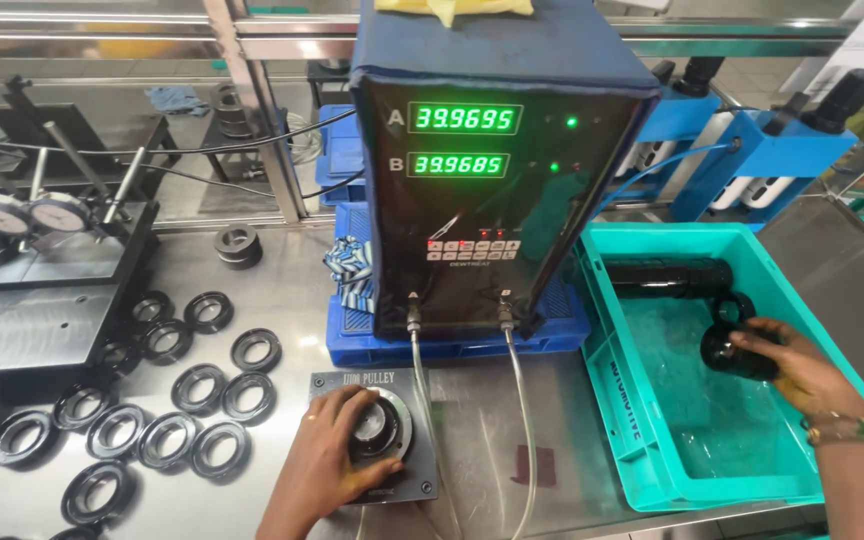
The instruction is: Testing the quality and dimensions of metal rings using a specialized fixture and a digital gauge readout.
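Here the fingers of the left hand (337, 455) curl around a black ring (377, 428), thumb on the near side and the other fingers wrapped over its left edge, so the hand closes on the ring. The ring sits on the round seat of a small grey gauge block (422, 480) on the steel table (472, 420), just in front of the meter.

The right hand (797, 370) reaches into the teal crate (642, 420), its fingers closed around the side of another black ring (737, 350), which it holds above the clear plastic lining the crate floor. A stack of black rings (677, 278) lies on its side along the far wall of the crate, just beyond the held one.

Two thin hoses (517, 400) run from the bottom of the dark meter box (502, 170), which stands on a blue tray (452, 345) and shows two rows of green digits. To the left, many loose black rings (167, 440) lie flat on the table, near a black stand with two dial gauges (27, 215).
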